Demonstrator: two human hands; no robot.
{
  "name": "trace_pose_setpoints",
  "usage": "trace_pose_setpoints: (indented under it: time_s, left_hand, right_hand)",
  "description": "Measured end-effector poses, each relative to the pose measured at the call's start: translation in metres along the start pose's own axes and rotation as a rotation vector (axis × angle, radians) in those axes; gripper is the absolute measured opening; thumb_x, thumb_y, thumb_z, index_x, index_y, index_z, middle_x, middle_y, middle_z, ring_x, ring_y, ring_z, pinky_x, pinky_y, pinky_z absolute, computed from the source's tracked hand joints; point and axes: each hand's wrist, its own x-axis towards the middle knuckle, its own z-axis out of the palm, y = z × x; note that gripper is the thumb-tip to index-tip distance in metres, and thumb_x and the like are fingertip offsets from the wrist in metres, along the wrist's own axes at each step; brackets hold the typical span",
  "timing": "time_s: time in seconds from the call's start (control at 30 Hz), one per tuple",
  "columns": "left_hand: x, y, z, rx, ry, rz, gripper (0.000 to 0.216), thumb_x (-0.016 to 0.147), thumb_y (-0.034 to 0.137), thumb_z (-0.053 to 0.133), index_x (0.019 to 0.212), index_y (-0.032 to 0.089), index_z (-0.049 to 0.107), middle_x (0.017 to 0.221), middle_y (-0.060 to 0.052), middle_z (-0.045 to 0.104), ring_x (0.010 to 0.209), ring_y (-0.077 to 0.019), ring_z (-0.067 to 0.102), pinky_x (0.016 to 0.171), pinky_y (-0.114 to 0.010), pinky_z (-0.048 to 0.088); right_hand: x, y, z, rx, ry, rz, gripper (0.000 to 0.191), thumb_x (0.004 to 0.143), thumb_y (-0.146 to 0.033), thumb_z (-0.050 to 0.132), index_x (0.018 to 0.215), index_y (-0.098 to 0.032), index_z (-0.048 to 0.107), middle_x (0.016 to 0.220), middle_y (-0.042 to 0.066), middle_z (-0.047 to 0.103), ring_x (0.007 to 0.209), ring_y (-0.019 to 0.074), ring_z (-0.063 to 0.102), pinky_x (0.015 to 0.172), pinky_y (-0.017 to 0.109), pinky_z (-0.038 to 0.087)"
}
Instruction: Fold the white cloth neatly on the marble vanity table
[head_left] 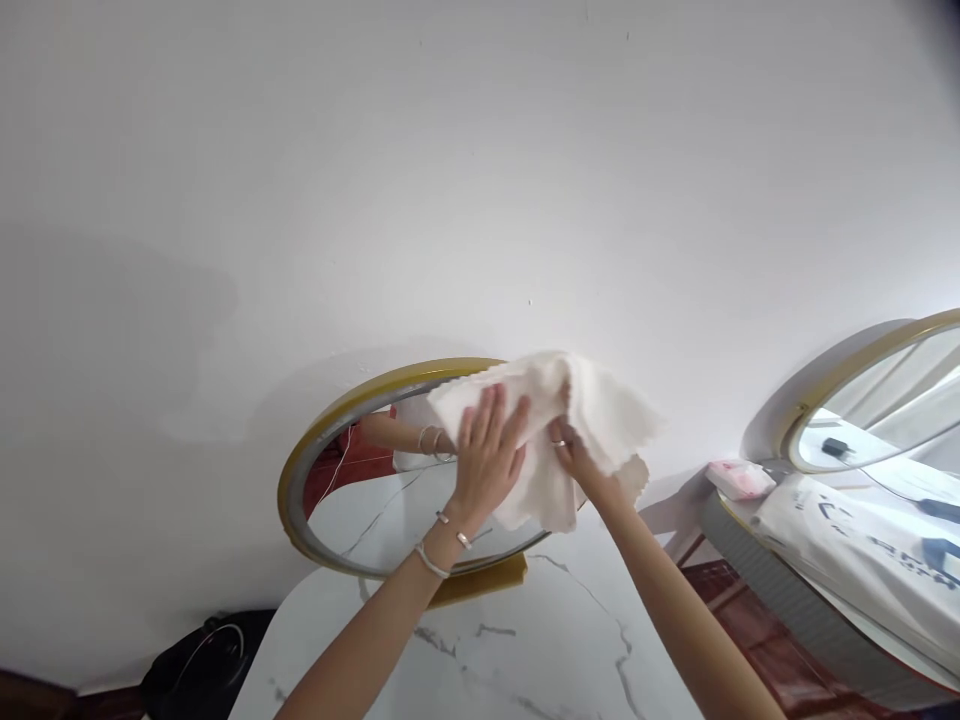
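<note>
A round mirror [405, 505] with a gold frame stands on a gold base on a white marble-patterned table [555, 640]. A white cloth [611, 405] with scalloped edges hangs over the mirror's right side and hides part of the glass and rim. My left hand [486, 458] lies flat against the cloth, fingers stretched out. To its right, my right hand [579, 455], wearing a ring, has its fingers curled into the folds and grips the cloth; some fingertips are hidden. Bracelets circle my left wrist.
A plain white wall [480, 180] rises behind the mirror. At the right, a second table holds another gold-framed mirror [870, 430], a pink-and-white packet [740, 479] and a printed white bag [862, 540]. A black bag [202, 665] sits at the lower left.
</note>
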Motion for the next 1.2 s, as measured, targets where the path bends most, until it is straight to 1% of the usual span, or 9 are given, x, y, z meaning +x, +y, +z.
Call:
trace_pose_setpoints:
  time_s: [0.17, 0.3, 0.4, 0.53, 0.7, 0.87, 1.03, 1.1, 1.2]
  left_hand:
    - [-0.02, 0.043, 0.021, -0.133, -0.232, 0.15, 0.058, 0.09, 0.006, 0.025, 0.146, 0.019, 0.032, 0.154, -0.003, 0.033, 0.144, -0.0165, 0.018, 0.118, -0.037, 0.023]
    - [-0.089, 0.053, 0.048, -0.2, -0.347, 0.16, 0.064, 0.086, 0.003, 0.025, 0.143, 0.027, 0.037, 0.147, 0.002, 0.044, 0.138, -0.0132, 0.036, 0.114, -0.029, 0.032]
    - [-0.157, 0.043, 0.067, -0.126, -0.361, 0.087, 0.065, 0.084, 0.003, 0.037, 0.143, 0.032, 0.038, 0.142, 0.002, 0.05, 0.128, -0.0145, 0.05, 0.109, -0.031, 0.04]
    - [-0.24, 0.023, 0.081, -0.033, -0.494, 0.003, 0.061, 0.08, 0.005, 0.046, 0.135, 0.033, 0.05, 0.132, 0.002, 0.06, 0.119, -0.016, 0.057, 0.112, -0.038, 0.037]
    - [-0.3, 0.014, 0.07, -0.053, -0.608, -0.263, 0.037, 0.078, 0.008, 0.045, 0.101, 0.023, 0.07, 0.099, -0.006, 0.073, 0.098, -0.0235, 0.067, 0.109, -0.05, 0.036]
    - [-0.304, 0.024, 0.042, -0.272, -0.564, -0.528, 0.032, 0.078, 0.012, 0.043, 0.096, 0.022, 0.068, 0.091, -0.007, 0.072, 0.109, -0.0281, 0.062, 0.112, -0.054, 0.032]
    - [-0.266, 0.043, 0.025, -0.798, -0.436, -1.243, 0.026, 0.058, 0.03, 0.074, 0.078, 0.02, 0.059, 0.092, -0.009, 0.07, 0.112, -0.0342, 0.059, 0.104, -0.052, 0.041]
    - [-0.249, 0.048, 0.02, -1.009, -0.381, -1.46, 0.039, 0.051, 0.034, 0.082, 0.076, 0.02, 0.054, 0.086, -0.006, 0.069, 0.102, -0.0301, 0.063, 0.096, -0.047, 0.049]
    - [-0.233, 0.049, 0.01, -1.143, -0.252, -1.665, 0.039, 0.062, 0.044, 0.078, 0.077, 0.02, 0.052, 0.074, -0.002, 0.063, 0.081, -0.0204, 0.067, 0.083, -0.039, 0.055]
  right_hand:
    - [-0.048, 0.027, 0.013, -0.081, 0.232, -0.027, 0.065, 0.092, -0.045, 0.031, 0.144, -0.005, 0.028, 0.147, 0.022, 0.034, 0.139, 0.0322, 0.028, 0.111, 0.054, 0.026]
    - [-0.14, 0.066, 0.04, -0.008, 0.066, 0.309, 0.077, 0.09, -0.055, 0.035, 0.146, -0.003, 0.023, 0.149, 0.025, 0.03, 0.14, 0.0351, 0.026, 0.112, 0.053, 0.026]
    - [-0.207, 0.079, 0.056, 0.066, -0.084, 0.451, 0.078, 0.082, -0.064, 0.046, 0.14, -0.013, 0.04, 0.145, 0.019, 0.04, 0.137, 0.038, 0.031, 0.111, 0.054, 0.028]
    - [-0.264, 0.069, 0.072, 0.196, -0.275, 0.536, 0.058, 0.072, -0.068, 0.057, 0.109, -0.024, 0.066, 0.118, 0.013, 0.065, 0.123, 0.0395, 0.051, 0.108, 0.053, 0.035]
    - [-0.274, 0.052, 0.074, 0.359, -0.136, 0.727, 0.069, 0.061, -0.072, 0.063, 0.105, -0.019, 0.068, 0.114, 0.015, 0.066, 0.126, 0.0396, 0.047, 0.109, 0.051, 0.034]
    - [-0.257, 0.056, 0.043, 0.875, 0.01, 0.911, 0.065, 0.061, -0.078, 0.059, 0.101, -0.027, 0.066, 0.112, 0.009, 0.067, 0.11, 0.0331, 0.061, 0.092, 0.052, 0.05]
    - [-0.241, 0.077, -0.001, 0.975, 0.006, 1.039, 0.071, 0.07, -0.083, 0.036, 0.098, -0.026, 0.069, 0.105, 0.01, 0.069, 0.107, 0.0312, 0.063, 0.09, 0.052, 0.05]
    - [-0.234, 0.085, -0.01, 0.912, -0.019, 1.138, 0.07, 0.062, -0.078, 0.052, 0.098, -0.02, 0.069, 0.101, 0.012, 0.07, 0.103, 0.0337, 0.064, 0.085, 0.047, 0.052]
    - [-0.229, 0.087, -0.015, 0.796, -0.077, 1.222, 0.075, 0.048, -0.054, 0.078, 0.109, -0.013, 0.063, 0.092, 0.012, 0.071, 0.087, 0.032, 0.068, 0.072, 0.038, 0.054]
